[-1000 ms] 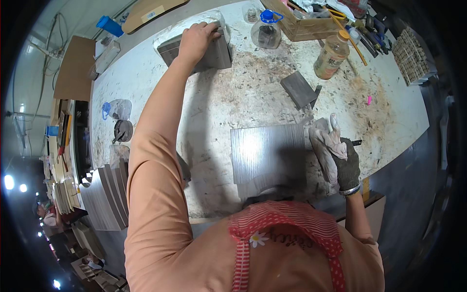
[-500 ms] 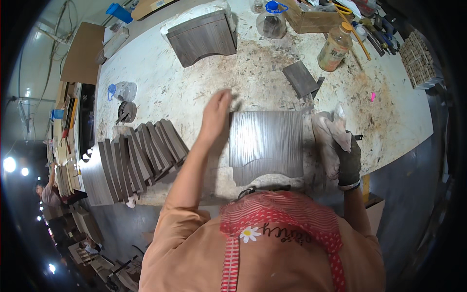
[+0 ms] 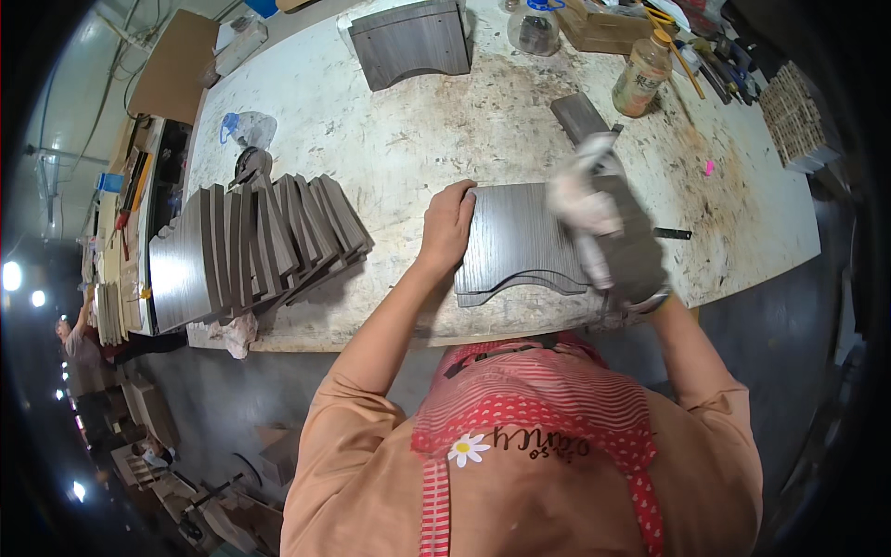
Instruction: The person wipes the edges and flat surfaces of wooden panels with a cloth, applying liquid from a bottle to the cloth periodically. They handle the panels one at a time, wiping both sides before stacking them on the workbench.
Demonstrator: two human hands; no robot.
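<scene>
Two grey wood-grain boards (image 3: 510, 227) lie stacked before me, their near edges cut in a curve and slightly offset. My left hand (image 3: 449, 226) is bare and closed against the upper board's left edge, fingers together near its far corner. Over the right part of the boards is my right hand (image 3: 628, 237) in a dark glove, gripping a whitish cloth (image 3: 585, 197). Motion blurs the cloth and glove, and they hide the boards' right edge. To the left, a leaning row of several similar grey boards (image 3: 264, 241) stands on the worktable (image 3: 399, 139).
At the back stands a grey panel (image 3: 413, 46). A smaller dark piece (image 3: 577, 119) lies beyond the cloth. Toward the far right are a drink bottle (image 3: 642, 74), a clear jug (image 3: 535, 32) and a woven basket (image 3: 789, 116). A black strip (image 3: 672, 234) lies right of my glove.
My left hand has come from beside the boards onto their left edge. My right hand has carried the cloth from their right side leftward over the top. The whole view has shifted somewhat.
</scene>
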